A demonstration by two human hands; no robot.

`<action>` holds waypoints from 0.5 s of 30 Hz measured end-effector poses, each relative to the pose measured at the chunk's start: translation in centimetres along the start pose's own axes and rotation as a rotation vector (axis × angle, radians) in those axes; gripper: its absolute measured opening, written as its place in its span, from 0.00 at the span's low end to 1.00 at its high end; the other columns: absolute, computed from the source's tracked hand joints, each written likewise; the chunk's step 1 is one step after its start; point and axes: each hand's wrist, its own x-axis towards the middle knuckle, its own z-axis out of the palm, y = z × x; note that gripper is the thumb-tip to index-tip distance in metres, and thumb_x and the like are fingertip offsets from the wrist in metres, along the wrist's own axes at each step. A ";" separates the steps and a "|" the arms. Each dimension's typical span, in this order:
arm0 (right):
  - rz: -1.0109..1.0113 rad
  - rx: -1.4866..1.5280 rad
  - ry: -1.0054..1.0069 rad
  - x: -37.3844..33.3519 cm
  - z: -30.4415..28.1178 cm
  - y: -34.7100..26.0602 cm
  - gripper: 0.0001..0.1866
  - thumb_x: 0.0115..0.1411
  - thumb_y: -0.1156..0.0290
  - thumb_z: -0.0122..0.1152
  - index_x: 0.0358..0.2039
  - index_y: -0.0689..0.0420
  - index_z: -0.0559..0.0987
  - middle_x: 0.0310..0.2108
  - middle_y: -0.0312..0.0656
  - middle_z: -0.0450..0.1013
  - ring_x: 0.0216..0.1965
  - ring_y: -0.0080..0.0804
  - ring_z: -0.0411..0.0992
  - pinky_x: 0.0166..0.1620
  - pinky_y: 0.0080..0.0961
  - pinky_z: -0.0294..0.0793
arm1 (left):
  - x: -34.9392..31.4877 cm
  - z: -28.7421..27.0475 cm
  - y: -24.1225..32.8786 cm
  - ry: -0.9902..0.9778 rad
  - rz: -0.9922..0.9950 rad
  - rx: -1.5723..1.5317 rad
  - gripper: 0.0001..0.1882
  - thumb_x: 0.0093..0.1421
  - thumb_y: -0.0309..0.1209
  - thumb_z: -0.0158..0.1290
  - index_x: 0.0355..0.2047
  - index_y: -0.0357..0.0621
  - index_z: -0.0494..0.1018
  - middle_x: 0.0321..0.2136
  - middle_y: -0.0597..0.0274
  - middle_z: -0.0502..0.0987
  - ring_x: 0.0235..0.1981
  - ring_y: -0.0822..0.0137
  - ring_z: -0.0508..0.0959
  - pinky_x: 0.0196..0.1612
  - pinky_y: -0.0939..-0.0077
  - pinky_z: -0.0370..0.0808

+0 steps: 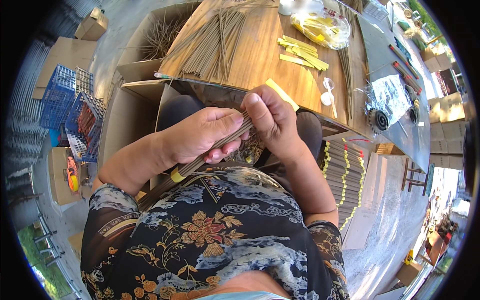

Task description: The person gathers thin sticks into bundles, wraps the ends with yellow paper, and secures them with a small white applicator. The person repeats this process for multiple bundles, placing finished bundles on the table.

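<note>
A bundle of thin brown incense sticks (200, 161) slants across my lap, with a yellow paper band (177, 174) around its lower part. My left hand (212, 132) is closed around the bundle above that band. At the bundle's upper end, my right hand (271, 117) has its fingers curled in, thumb and fingers pinching the stick tips. A yellow paper strip (283, 95) shows just behind the right hand at the table's near edge; whether the hand touches it I cannot tell. The lower end of the bundle runs out of sight beside my left arm.
On the wooden table (265, 52) lie loose sticks (212, 45), yellow strips (302, 52), a plastic bag (322, 30) of more strips and a small white brush-like tool (328, 92). Banded bundles (345, 175) are stacked at right; blue crates (59, 95) and cardboard boxes stand left.
</note>
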 end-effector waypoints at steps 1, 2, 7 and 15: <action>-0.037 -0.043 0.015 0.2 -0.2 0.1 0.11 0.61 0.65 0.49 0.29 0.61 0.71 0.21 0.37 0.67 0.24 0.17 0.66 0.29 0.17 0.68 | -0.2 -0.1 -0.1 0.015 0.013 0.046 0.21 0.62 0.47 0.38 0.33 0.38 0.65 0.16 0.67 0.65 0.11 0.82 0.60 0.13 0.91 0.58; 0.024 0.071 0.017 0.3 -0.6 0.2 0.12 0.61 0.65 0.49 0.31 0.61 0.72 0.22 0.36 0.67 0.25 0.17 0.65 0.30 0.17 0.67 | -0.3 -0.2 -0.1 0.031 0.026 0.092 0.21 0.62 0.47 0.39 0.33 0.38 0.65 0.16 0.67 0.64 0.11 0.82 0.60 0.14 0.91 0.58; 0.024 0.071 -0.009 -0.3 -2.9 0.2 0.10 0.57 0.70 0.54 0.39 0.61 0.73 0.25 0.34 0.66 0.28 0.18 0.64 0.33 0.15 0.65 | -1.0 -0.8 0.0 0.110 0.080 0.201 0.21 0.62 0.47 0.39 0.33 0.38 0.65 0.16 0.68 0.64 0.12 0.83 0.59 0.15 0.92 0.58; -0.222 -0.347 -0.180 -0.4 -2.8 -1.1 0.11 0.49 0.78 0.59 0.35 0.62 0.75 0.30 0.46 0.72 0.31 0.40 0.72 0.33 0.26 0.72 | -0.7 -1.4 -0.9 0.173 0.205 0.497 0.18 0.63 0.43 0.38 0.32 0.38 0.64 0.17 0.69 0.65 0.16 0.82 0.61 0.20 0.89 0.60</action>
